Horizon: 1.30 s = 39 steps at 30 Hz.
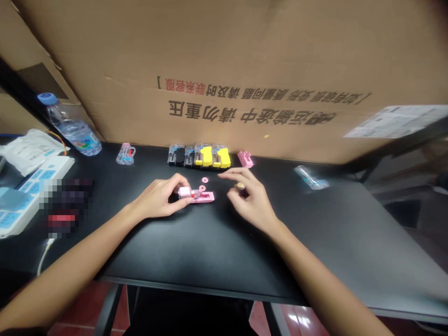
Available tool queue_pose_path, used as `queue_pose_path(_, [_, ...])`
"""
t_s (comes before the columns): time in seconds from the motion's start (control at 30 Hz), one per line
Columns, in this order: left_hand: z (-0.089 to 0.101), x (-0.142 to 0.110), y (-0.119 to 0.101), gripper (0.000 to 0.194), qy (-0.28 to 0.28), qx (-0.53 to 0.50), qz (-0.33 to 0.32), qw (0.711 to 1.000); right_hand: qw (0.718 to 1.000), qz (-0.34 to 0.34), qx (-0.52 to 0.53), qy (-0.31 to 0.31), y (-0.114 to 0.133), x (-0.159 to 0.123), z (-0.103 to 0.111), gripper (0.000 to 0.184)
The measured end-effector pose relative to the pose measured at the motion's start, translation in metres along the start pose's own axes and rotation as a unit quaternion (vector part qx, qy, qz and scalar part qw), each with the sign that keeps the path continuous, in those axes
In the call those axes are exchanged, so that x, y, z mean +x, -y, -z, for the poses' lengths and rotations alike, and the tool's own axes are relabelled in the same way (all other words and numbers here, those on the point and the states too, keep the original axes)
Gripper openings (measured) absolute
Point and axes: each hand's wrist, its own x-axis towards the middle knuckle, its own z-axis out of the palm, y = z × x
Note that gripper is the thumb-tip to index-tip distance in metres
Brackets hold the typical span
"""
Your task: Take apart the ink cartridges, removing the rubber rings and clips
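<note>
My left hand (159,197) pinches a small pink-and-clear plastic part (185,192) with a red inside, just above a flat pink plastic piece (205,198) on the black table (210,247). Two pink plastic rings lie close by: one (202,188) next to the flat piece, the other (205,179) a little farther back. My right hand (250,201) is to the right of them, its fingertips pinching a small tan disc (240,185). A pink plastic part (245,159) stands near the back edge, beyond my right hand.
A row of clear, black and yellow plastic parts (199,156) lies along the back edge, with a clear-pink part (126,155) and a water bottle (72,126) to the left. A power strip (45,177) sits at left. A cardboard box (245,70) stands behind the table.
</note>
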Motion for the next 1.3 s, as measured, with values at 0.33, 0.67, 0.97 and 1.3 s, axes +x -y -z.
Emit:
queue_pose_path(0.33, [-0.022,0.01,-0.007,0.035,0.0,-0.157,0.031,0.987,0.92,-0.194,0.341,-0.018,0.007,0.004,-0.007,0.067])
queue_pose_path(0.67, [-0.012,0.006,0.003,0.036,0.06,-0.152,0.082,0.983,0.907,-0.218,0.356,0.055,0.025,-0.005,-0.022,0.034])
queue_pose_path(0.97, [-0.015,0.007,0.005,0.039,0.069,-0.181,0.082,0.978,0.938,-0.181,0.281,0.095,0.024,-0.005,-0.014,0.012])
queue_pose_path(1.3, [-0.016,0.008,0.006,0.053,0.051,-0.176,0.077,0.98,0.934,-0.168,0.307,0.073,0.024,-0.005,-0.021,0.039])
